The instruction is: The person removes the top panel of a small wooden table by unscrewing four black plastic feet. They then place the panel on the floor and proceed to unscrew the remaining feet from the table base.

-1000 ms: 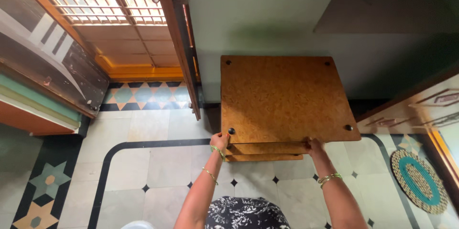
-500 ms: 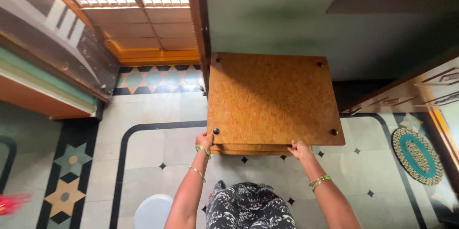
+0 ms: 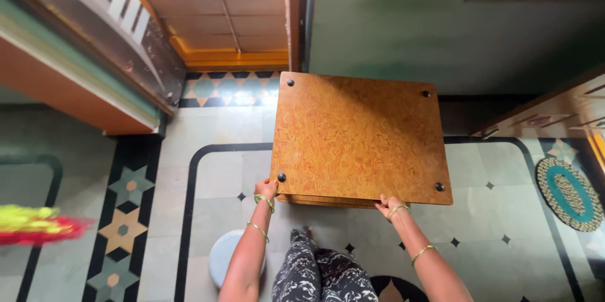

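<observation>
A small wooden table with an orange-brown grained top [image 3: 356, 135] and dark round caps at its corners stands on the patterned tile floor, seen from above. My left hand [image 3: 266, 188] grips its near left corner. My right hand [image 3: 391, 206] holds the near edge toward the right, fingers curled under the top. Both wrists carry thin green and gold bangles. Lower shelves of the table show just under the near edge.
A green wall [image 3: 403, 18] rises behind the table, with a wooden door frame [image 3: 293, 18] and doorway to its left. A cabinet [image 3: 82, 69] stands at the left, a round woven mat [image 3: 572, 193] at the right, a pale round stool [image 3: 224, 255] near my legs.
The table has come away from the wall toward me and turned slightly, with both hands still on its near edge. A blurred yellow and red object has entered at the left edge.
</observation>
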